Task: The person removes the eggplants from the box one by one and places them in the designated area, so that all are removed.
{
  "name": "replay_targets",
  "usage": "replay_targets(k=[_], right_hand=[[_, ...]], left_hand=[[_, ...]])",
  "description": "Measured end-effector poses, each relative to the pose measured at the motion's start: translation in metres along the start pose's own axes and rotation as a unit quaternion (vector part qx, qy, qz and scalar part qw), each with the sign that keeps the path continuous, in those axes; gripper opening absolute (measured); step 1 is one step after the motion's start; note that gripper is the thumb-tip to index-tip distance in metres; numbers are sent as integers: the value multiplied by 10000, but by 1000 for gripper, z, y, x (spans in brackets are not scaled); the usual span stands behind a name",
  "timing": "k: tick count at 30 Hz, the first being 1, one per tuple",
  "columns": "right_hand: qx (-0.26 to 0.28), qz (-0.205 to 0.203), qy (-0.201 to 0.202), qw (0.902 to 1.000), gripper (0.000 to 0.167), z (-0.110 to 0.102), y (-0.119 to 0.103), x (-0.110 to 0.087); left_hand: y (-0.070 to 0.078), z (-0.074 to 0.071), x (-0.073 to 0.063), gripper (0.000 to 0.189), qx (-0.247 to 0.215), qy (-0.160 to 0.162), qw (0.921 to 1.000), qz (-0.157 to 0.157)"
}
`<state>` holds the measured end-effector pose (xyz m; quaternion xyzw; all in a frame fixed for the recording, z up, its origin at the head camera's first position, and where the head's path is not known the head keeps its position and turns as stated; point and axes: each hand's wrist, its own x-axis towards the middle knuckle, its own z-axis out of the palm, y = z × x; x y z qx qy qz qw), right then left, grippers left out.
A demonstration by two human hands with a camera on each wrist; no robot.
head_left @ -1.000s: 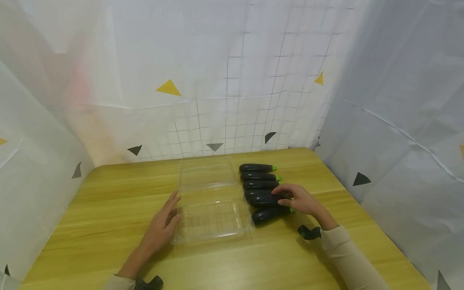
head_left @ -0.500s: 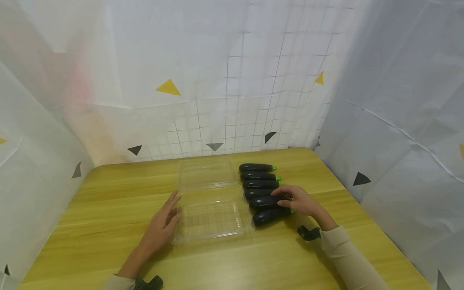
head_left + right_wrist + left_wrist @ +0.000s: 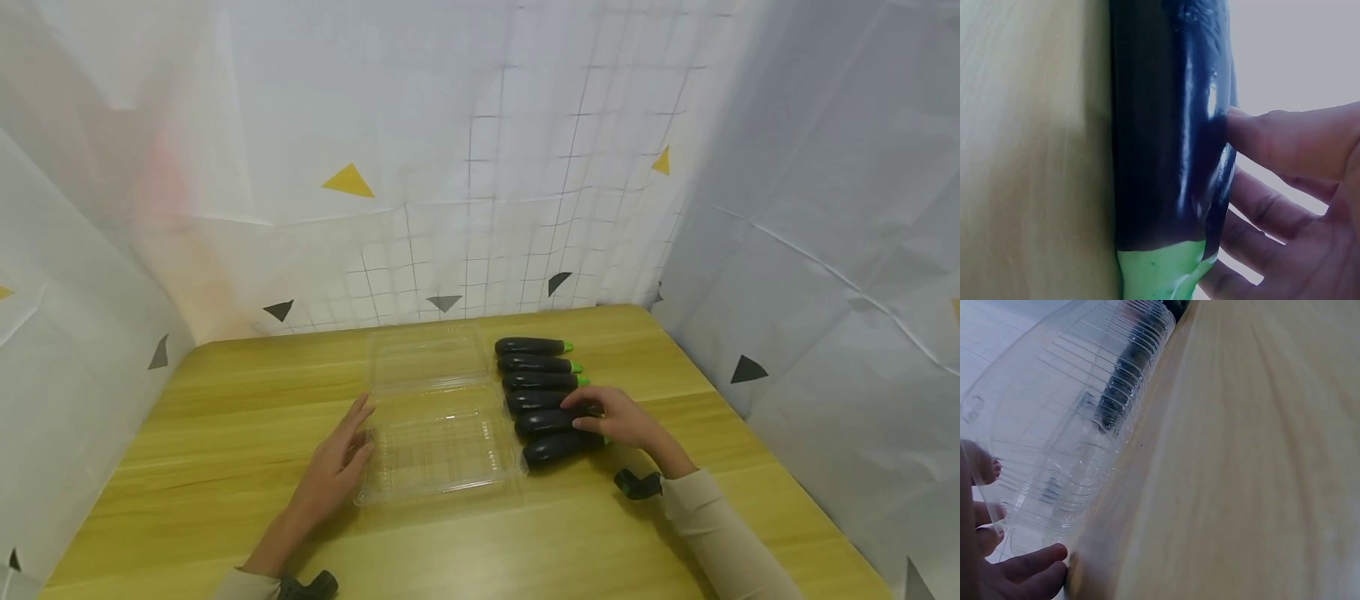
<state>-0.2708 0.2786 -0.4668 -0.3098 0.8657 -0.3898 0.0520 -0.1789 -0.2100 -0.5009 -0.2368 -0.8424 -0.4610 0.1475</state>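
Several dark eggplants with green stem ends lie in a row right of a clear plastic clamshell box (image 3: 435, 454). My right hand (image 3: 618, 417) holds the stem half of the second-nearest eggplant (image 3: 538, 423), thumb on its near side and fingers over the far side. The nearest eggplant (image 3: 555, 450) lies beside it; in the right wrist view this nearest eggplant (image 3: 1160, 137) mostly hides the held one. My left hand (image 3: 333, 467) rests at the box's left edge, fingers fairly straight. The left wrist view has its fingers (image 3: 1029, 565) beside the box wall (image 3: 1047, 444).
The box's lid (image 3: 427, 358) lies opened back toward the rear of the wooden table (image 3: 247, 417). Three other eggplants stop close to the lid's right side, the farthest eggplant (image 3: 528, 346) near the back. White sheeting (image 3: 420, 250) walls the back and sides.
The eggplant in my right hand has come down slightly toward me, from partly over its far neighbour to a place between two others. My left hand and the box stay put.
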Motion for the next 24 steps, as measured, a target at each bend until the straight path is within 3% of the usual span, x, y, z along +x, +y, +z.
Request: replay_targets(k=[18, 24], right_hand=[[-126, -64, 120, 9998, 25, 0, -3, -3], [-172, -161, 557, 9982, 22, -3, -12, -2]], left_hand=[[2, 1, -2, 58, -289, -2, 9996, -18], [2, 2, -3, 56, -324, 10, 9995, -3]])
